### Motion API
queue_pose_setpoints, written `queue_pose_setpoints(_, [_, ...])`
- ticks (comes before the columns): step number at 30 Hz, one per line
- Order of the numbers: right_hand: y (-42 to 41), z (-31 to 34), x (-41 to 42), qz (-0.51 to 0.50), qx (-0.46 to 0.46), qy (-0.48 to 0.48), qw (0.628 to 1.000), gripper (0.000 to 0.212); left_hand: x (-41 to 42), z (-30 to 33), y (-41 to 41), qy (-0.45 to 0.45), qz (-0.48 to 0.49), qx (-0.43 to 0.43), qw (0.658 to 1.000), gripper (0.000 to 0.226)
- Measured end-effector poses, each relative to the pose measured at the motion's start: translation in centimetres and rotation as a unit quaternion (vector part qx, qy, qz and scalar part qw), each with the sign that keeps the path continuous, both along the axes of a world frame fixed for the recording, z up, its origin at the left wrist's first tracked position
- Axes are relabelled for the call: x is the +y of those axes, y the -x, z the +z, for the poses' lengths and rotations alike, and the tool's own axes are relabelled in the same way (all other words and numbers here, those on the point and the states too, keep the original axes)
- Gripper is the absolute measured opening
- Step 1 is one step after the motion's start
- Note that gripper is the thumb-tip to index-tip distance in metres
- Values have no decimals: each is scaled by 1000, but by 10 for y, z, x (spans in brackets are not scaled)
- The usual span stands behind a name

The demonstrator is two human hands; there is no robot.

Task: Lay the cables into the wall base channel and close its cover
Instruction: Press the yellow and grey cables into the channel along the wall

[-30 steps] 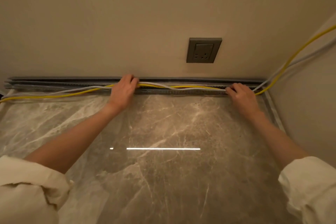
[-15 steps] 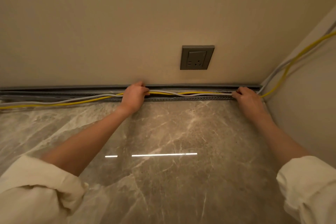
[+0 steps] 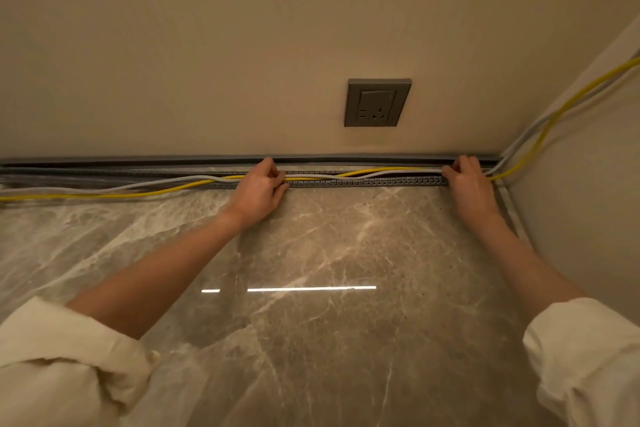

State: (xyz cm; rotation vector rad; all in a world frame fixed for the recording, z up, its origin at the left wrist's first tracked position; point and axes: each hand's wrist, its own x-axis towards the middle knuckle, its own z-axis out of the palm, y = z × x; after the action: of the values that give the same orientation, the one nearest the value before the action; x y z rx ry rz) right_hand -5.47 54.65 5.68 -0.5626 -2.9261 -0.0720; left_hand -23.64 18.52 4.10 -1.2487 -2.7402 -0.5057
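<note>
While the grey slotted wall-base channel (image 3: 363,181) lies open mid-frame, the yellow cable (image 3: 156,191) and grey cable (image 3: 152,185) are pinched by left hand (image 3: 258,192) and right hand (image 3: 467,184) fingers.

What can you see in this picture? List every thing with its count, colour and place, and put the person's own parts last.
cables: two, yellow and grey-white, along the wall base, climbing the right corner
channel: one, grey, open, where wall meets floor
socket: one, grey, on the wall above the channel
floor: one, brown marble, in front
wall: beige, behind
left hand: one, fingers on the cables, mid-channel
right hand: one, on the cables near the corner
sleeves: two, cream, bottom corners
</note>
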Motion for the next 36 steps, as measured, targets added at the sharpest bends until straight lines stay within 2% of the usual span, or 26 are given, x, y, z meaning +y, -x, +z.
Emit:
queue_pose_setpoints(4, [-9, -6, 5, 30, 40, -17, 999, 53, -6, -3, -11, 82, -18, 68, 994, 45])
queue_pose_setpoints(7, [-17, -12, 10, 61, 70, -19, 996, 53, -4, -1, -19, 115, 7, 102, 988, 50])
queue_pose_setpoints(10, [-22, -15, 12, 76, 76, -18, 994, 52, 16, 3, -25, 71, 14, 79, 994, 44])
queue_pose_setpoints(14, [-23, -17, 20, 87, 91, 5, 992, 50, 76, 14, -35, 38, -76, 46, 995, 44])
queue_pose_setpoints(18, [-21, -16, 24, 81, 106, 20, 991, 45, 139, 15, -50, 50, -155, 16, 986, 50])
queue_pose_setpoints(22, [-21, -10, 27, 90, 103, 19, 991, 52, 172, 7, -56, 64, -164, 23, 984, 52])
queue_pose_setpoints(25, [-24, -3, 36, 113, 62, 13, 992, 60, 177, -1, -55, 30, -185, 51, 981, 42])
queue_pose_setpoints(29, [-22, 7, 51, 135, -2, -21, 991, 51, 174, -6, -51, 7, -206, 82, 975, 34])
queue_pose_setpoints(33, [-8, 18, 64, 150, -58, -55, 985, 28, 174, -2, -42, 20, -241, 113, 964, 38])
queue_pose_setpoints(36, [-3, 15, 69, 140, -64, -52, 987, 17, 173, 0, -38, 32, -252, 114, 960, 38])
